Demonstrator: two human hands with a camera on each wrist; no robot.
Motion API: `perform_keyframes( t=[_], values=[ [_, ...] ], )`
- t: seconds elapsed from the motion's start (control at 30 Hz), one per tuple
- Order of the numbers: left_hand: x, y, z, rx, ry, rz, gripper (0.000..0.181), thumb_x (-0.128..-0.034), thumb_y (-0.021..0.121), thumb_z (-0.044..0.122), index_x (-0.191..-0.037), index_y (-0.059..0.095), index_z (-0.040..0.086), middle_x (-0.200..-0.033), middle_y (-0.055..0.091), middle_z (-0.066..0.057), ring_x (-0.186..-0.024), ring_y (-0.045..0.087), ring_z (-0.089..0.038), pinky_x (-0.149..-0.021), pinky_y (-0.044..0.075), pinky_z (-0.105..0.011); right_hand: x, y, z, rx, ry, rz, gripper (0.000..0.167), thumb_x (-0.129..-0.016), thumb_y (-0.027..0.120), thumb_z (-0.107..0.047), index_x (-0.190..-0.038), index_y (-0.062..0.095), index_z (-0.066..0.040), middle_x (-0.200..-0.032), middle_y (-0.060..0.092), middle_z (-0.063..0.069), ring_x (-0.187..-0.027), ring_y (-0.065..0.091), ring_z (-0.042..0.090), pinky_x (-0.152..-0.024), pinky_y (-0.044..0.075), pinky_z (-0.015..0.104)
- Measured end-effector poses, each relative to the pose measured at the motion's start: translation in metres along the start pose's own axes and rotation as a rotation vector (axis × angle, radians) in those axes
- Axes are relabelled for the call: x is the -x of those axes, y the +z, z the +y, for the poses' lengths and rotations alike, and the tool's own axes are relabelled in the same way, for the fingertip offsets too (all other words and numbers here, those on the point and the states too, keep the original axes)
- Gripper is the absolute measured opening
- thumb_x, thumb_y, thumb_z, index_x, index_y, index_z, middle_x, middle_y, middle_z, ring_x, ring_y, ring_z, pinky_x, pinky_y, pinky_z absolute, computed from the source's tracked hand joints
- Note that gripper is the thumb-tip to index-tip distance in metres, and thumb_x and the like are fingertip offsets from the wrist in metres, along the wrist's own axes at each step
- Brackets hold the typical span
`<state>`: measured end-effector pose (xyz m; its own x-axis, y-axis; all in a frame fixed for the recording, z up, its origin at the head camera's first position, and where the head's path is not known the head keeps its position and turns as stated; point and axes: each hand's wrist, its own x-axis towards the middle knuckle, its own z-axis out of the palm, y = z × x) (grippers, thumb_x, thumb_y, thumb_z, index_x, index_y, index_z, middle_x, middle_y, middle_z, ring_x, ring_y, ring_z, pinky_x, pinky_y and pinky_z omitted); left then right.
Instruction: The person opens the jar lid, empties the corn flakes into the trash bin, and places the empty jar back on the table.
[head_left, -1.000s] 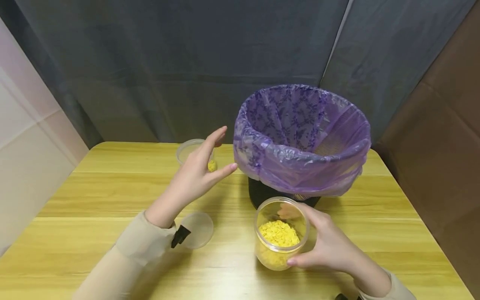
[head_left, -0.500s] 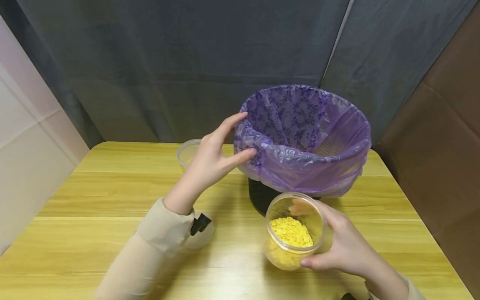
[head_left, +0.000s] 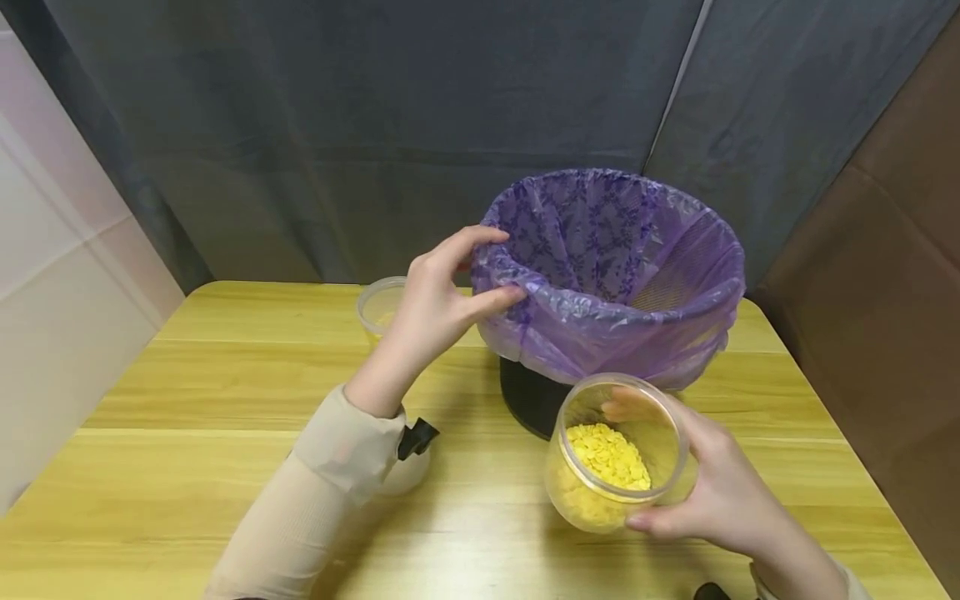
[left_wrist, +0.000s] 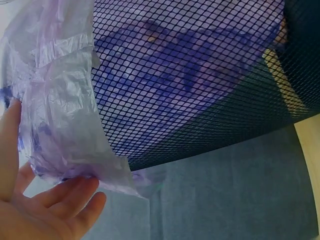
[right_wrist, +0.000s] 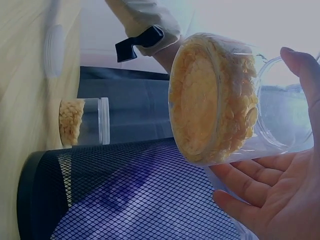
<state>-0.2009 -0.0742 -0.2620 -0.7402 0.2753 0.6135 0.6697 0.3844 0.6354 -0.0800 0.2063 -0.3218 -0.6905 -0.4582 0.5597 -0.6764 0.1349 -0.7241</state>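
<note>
Clear jar (head_left: pixel 573 493) of yellow flakes (head_left: pixel 609 457), tilted and with its mouth open, is held above the tabletop (head_left: pixel 225 467), in front of the black mesh bin (head_left: pixel 532 400). Fingers and thumb of the right hand (head_left: pixel 716 487) hold it round the side. The left hand (head_left: pixel 435 304) grips the bin's rim on the left, over the purple bag (head_left: pixel 592 342). The bin stands towards the tabletop's far right corner. Near the far edge, partly behind the left hand, stands a second jar (right_wrist: pixel 95 122) with yellow contents. A pale lid (head_left: pixel 407 477) lies nearer, partly hidden by the left sleeve (head_left: pixel 322 475).
</note>
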Motion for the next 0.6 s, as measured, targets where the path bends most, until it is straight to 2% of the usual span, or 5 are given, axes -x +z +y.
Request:
perform_keyframes(
  t=[0.13, 0.33, 0.5, 0.6],
  values=[
    [-0.003, -0.002, 0.004, -0.022, -0.049, 0.004, 0.051, -0.0734, 0.085, 0.024, -0.118, 0.064, 0.010, -0.111, 0.065, -0.002, -0.100, 0.060, -0.015, -0.088, 0.046, -0.030, 0.000, -0.002, -0.001, -0.014, -0.027, 0.009, 0.095, -0.053, 0.093, -0.010, -0.134, 0.045, 0.009, -0.119, 0.060, 0.021, -0.113, 0.055, 0.021, -0.095, 0.040, 0.023],
    [-0.006, -0.007, 0.007, 0.052, -0.113, -0.035, 0.046, -0.0716, 0.086, 0.023, -0.111, 0.066, 0.012, -0.113, 0.064, 0.001, -0.104, 0.059, -0.014, -0.091, 0.045, -0.032, 0.003, -0.008, -0.008, 0.017, -0.026, 0.055, 0.097, -0.049, 0.092, -0.003, -0.132, 0.046, 0.011, -0.120, 0.060, 0.020, -0.114, 0.056, 0.020, -0.096, 0.040, 0.022],
    [-0.009, -0.011, 0.009, 0.027, -0.114, -0.076, 0.043, -0.0715, 0.086, 0.025, -0.107, 0.066, 0.012, -0.112, 0.064, 0.006, -0.106, 0.058, -0.011, -0.093, 0.044, -0.029, 0.004, -0.015, -0.014, 0.047, -0.016, 0.112, 0.098, -0.044, 0.089, 0.007, -0.132, 0.046, 0.013, -0.119, 0.061, 0.020, -0.115, 0.055, 0.020, -0.097, 0.038, 0.021],
    [-0.010, -0.012, 0.010, 0.016, -0.113, -0.090, 0.041, -0.0717, 0.086, 0.025, -0.105, 0.067, 0.012, -0.110, 0.065, 0.006, -0.107, 0.058, -0.011, -0.093, 0.043, -0.028, 0.006, -0.020, -0.018, 0.118, 0.012, 0.161, 0.101, -0.039, 0.087, 0.011, -0.132, 0.047, 0.012, -0.120, 0.061, 0.015, -0.114, 0.055, 0.018, -0.096, 0.037, 0.020]
  ],
)
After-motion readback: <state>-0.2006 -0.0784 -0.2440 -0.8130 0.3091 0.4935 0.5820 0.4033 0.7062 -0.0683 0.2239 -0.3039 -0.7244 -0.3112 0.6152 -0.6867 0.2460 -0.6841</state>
